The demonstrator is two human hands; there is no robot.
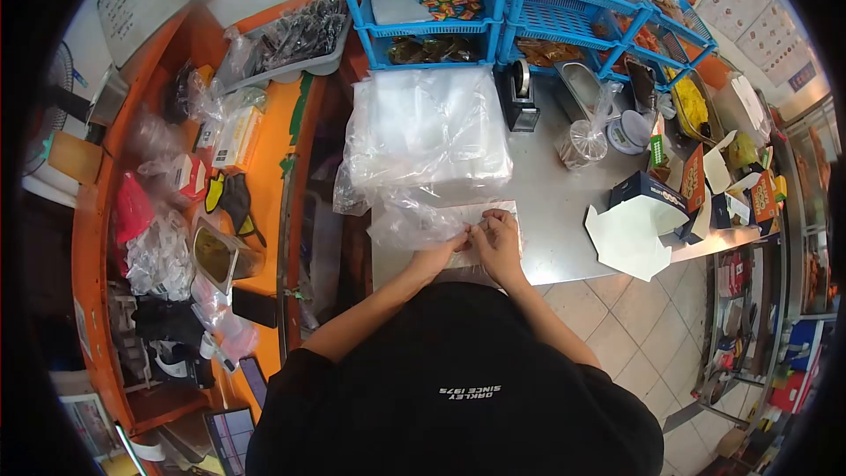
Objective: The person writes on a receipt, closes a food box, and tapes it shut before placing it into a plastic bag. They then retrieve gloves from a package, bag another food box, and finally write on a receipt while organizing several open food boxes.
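Observation:
My left hand (441,255) is closed at the near edge of the steel table, beside a crumpled clear plastic bag (410,221), and appears to pinch its edge. My right hand (499,249) is right next to it, thumb and fingertips pressed together; whatever is between them is too small to make out. Under both hands lies a flat, reddish-brown edged sheet or packet (507,208), mostly covered by the hands and the bag. Just beyond them is a thick stack of clear plastic bags (429,128).
Behind the stack stand blue tiered baskets (423,57) and a black tape dispenser (522,101). To the right are a tied clear bag (582,143), a round white-lidded container (629,131) and an open carton (630,234). An orange shelf (264,159) with clutter runs along the left.

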